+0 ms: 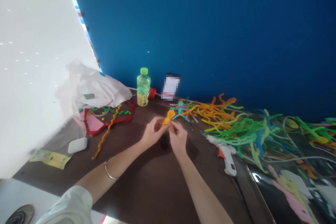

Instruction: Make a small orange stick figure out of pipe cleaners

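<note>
A bundled orange pipe-cleaner piece (168, 116) is held between both hands above the middle of the dark table (154, 189). My left hand (152, 133) pinches it from the left, thumb and fingers closed. From the right, my right hand (179, 140) grips its lower end with bent fingers, and one orange strand runs out to the upper right. Just behind the hands lies a small teal and pink pipe-cleaner figure (180, 106). The exact spot under the fingertips is hidden.
Orange (215, 112) and green pipe cleaners (236, 133) pile up at right, beside a white glue gun (229, 159) with a cord. A green-capped bottle (143, 89) and a phone (171, 87) stand near the blue wall. At left are a plastic bag (102, 85), white case (77, 145) and twisted orange strand (106, 134).
</note>
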`<state>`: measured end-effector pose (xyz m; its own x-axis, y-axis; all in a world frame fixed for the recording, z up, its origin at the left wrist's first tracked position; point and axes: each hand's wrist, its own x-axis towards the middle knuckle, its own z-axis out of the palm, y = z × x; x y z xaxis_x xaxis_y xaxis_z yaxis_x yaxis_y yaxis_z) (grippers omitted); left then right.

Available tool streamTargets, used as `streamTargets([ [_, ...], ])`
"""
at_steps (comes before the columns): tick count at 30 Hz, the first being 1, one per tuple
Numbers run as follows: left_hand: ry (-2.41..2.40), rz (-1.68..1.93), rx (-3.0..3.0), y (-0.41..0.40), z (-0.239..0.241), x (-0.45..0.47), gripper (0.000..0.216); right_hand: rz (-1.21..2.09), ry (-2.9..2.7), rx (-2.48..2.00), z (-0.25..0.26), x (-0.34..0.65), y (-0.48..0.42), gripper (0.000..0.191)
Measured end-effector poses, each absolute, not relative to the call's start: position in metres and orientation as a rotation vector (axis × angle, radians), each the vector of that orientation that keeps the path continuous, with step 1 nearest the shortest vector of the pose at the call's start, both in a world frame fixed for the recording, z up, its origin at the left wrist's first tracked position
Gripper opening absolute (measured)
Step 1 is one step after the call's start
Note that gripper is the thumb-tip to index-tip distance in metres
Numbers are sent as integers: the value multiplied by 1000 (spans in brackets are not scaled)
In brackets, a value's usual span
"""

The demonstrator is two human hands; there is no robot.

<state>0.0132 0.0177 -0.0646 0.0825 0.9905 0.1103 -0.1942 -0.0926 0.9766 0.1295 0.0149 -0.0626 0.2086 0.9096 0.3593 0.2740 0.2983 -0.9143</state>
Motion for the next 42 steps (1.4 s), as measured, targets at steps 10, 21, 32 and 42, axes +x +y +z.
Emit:
streamTargets([
  [10, 867, 1338, 918, 24, -70, 12, 28, 398, -1482, -1149, -64, 124, 9, 19],
  [21, 612, 1157, 554, 24, -61, 9, 19, 513, -1351, -1343, -63, 118, 6, 27],
  [32, 375, 750, 274, 26, -58, -3, 16, 1300, -1042, -992, -72, 125, 17, 25],
  [42, 783, 1208, 854, 22, -64, 13, 28, 1225, -961, -1026, -69, 127, 18, 25],
])
